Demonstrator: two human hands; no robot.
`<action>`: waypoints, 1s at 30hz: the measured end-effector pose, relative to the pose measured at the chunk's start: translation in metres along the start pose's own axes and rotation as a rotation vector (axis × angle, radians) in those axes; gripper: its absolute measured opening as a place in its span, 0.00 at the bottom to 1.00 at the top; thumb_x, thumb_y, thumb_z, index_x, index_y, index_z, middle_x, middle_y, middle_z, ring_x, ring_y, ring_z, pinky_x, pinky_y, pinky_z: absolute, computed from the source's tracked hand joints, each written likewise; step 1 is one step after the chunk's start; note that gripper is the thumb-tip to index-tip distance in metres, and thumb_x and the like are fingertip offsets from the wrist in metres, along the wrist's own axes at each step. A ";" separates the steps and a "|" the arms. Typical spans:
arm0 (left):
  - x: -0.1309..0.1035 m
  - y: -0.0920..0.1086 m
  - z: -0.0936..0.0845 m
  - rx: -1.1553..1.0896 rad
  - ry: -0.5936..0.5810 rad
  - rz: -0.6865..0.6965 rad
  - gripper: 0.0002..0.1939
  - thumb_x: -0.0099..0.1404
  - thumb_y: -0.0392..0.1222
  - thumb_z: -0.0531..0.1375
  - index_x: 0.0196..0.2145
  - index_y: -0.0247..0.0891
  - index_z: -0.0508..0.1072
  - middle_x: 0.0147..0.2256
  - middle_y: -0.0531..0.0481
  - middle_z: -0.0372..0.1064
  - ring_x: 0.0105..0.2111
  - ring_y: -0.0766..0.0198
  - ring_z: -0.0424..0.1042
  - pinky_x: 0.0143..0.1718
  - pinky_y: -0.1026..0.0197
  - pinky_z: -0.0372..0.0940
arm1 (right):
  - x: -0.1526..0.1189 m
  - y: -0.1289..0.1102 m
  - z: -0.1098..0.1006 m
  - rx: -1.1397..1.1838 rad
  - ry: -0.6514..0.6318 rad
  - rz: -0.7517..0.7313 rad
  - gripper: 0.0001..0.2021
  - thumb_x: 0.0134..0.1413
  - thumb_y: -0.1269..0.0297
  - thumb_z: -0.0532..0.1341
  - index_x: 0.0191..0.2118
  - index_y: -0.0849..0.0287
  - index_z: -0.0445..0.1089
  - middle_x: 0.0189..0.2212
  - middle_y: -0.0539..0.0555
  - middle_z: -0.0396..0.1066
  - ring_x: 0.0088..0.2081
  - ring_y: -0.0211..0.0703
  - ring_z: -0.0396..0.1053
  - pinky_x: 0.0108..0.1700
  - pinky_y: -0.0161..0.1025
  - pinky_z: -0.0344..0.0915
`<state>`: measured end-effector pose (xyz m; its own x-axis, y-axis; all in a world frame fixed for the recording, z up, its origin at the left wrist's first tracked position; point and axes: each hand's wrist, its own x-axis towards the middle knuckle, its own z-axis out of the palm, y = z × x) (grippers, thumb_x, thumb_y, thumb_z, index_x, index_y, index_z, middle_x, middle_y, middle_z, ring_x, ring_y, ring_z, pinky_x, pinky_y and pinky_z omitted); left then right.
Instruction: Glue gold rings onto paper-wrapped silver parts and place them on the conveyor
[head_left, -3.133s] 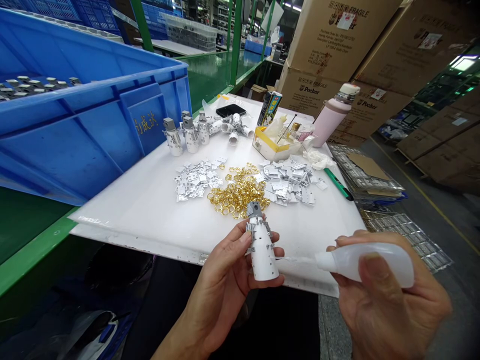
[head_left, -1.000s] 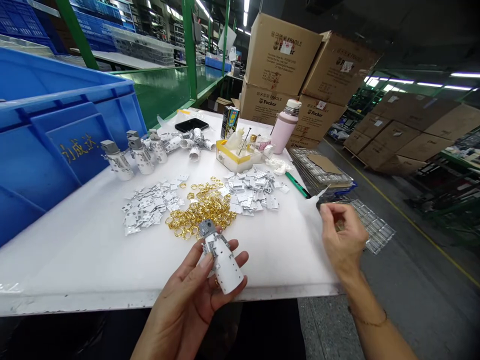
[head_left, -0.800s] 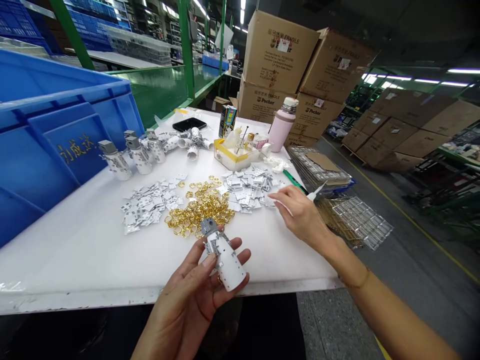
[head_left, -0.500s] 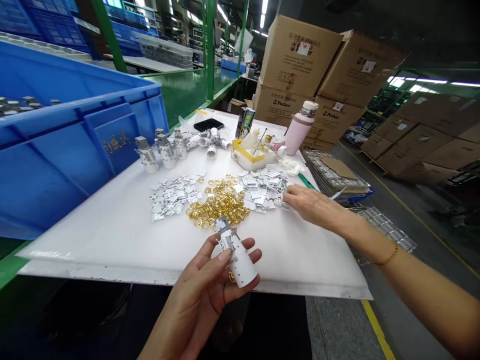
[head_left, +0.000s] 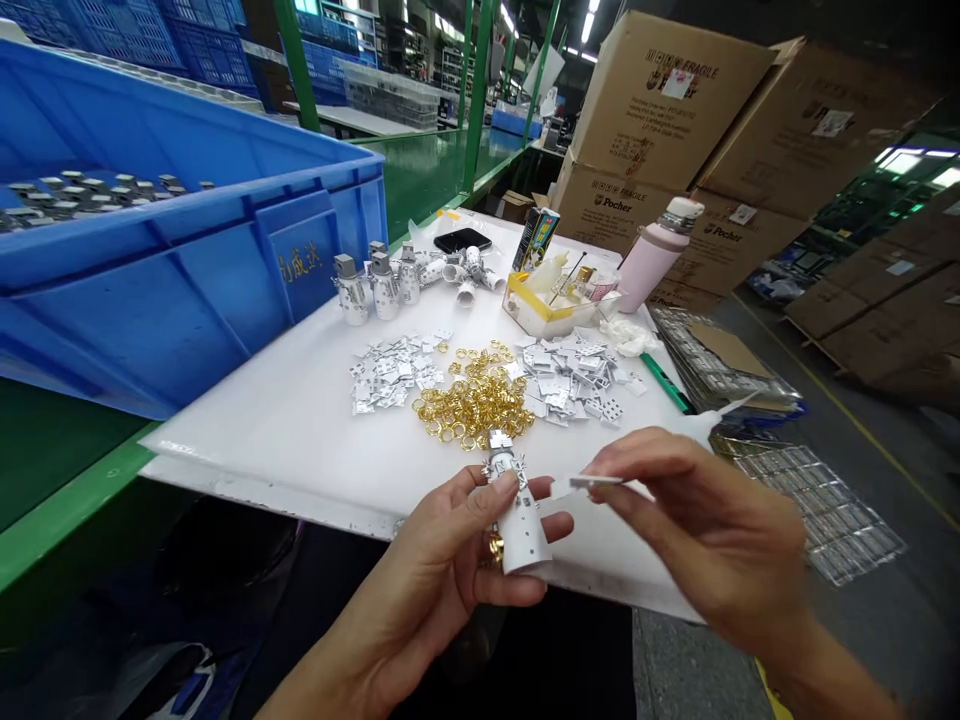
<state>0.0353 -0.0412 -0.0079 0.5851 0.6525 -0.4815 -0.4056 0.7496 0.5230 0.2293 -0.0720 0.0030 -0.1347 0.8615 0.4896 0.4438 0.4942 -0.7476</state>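
Observation:
My left hand (head_left: 457,540) is closed round a white conical model part (head_left: 523,530) with grey fittings and a grey block on its narrow top. A gold ring (head_left: 496,546) shows beside it, against my fingers. Between thumb and fingers of my right hand (head_left: 705,530) is a small flat white plate (head_left: 581,484), held just right of the cone and apart from it. Beyond my hands lies a heap of gold rings (head_left: 480,400). White plates lie in one pile on its left (head_left: 390,375) and another pile on its right (head_left: 570,375).
Several similar cones (head_left: 384,290) stand by a blue crate (head_left: 315,230) at left. Toward the back are a phone (head_left: 463,240), a yellow-edged tray (head_left: 551,310), a pink bottle (head_left: 654,260) and a green pen-like tool (head_left: 666,383). Cartons (head_left: 645,130) stand behind the table.
My right hand has come from the right plate pile toward the cone, with a white plate in its fingers. The left hand still holds the cone. The view has shifted.

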 end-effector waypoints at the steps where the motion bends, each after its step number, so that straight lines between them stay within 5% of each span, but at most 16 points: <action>1: 0.000 0.000 -0.001 -0.009 -0.020 -0.006 0.10 0.65 0.39 0.60 0.43 0.32 0.73 0.47 0.38 0.74 0.43 0.53 0.77 0.23 0.69 0.73 | -0.001 0.001 0.005 0.001 -0.041 -0.068 0.12 0.56 0.78 0.62 0.43 0.56 0.71 0.36 0.52 0.74 0.39 0.42 0.74 0.39 0.39 0.74; 6: 0.002 -0.004 -0.004 -0.112 -0.088 -0.030 0.09 0.66 0.39 0.59 0.37 0.30 0.76 0.26 0.48 0.75 0.22 0.68 0.75 0.21 0.71 0.72 | 0.000 0.008 0.018 -0.004 -0.152 -0.263 0.17 0.55 0.82 0.60 0.48 0.59 0.69 0.38 0.56 0.74 0.40 0.41 0.72 0.39 0.40 0.73; 16: 0.000 -0.002 -0.003 -0.245 -0.132 -0.088 0.08 0.67 0.36 0.57 0.38 0.28 0.75 0.27 0.47 0.75 0.23 0.66 0.76 0.22 0.69 0.74 | 0.001 0.004 0.010 -0.165 -0.209 -0.400 0.17 0.55 0.83 0.59 0.49 0.64 0.68 0.40 0.59 0.75 0.42 0.41 0.70 0.41 0.39 0.71; 30: 0.006 0.003 0.001 -0.230 -0.194 -0.160 0.17 0.68 0.37 0.55 0.53 0.31 0.68 0.32 0.45 0.76 0.27 0.62 0.78 0.23 0.70 0.72 | 0.002 0.010 0.008 -0.116 -0.203 -0.372 0.14 0.58 0.82 0.58 0.47 0.64 0.69 0.38 0.57 0.75 0.40 0.38 0.70 0.40 0.35 0.71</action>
<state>0.0380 -0.0352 -0.0085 0.7680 0.5080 -0.3900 -0.4329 0.8605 0.2686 0.2259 -0.0641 -0.0068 -0.4707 0.6388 0.6086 0.4275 0.7686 -0.4760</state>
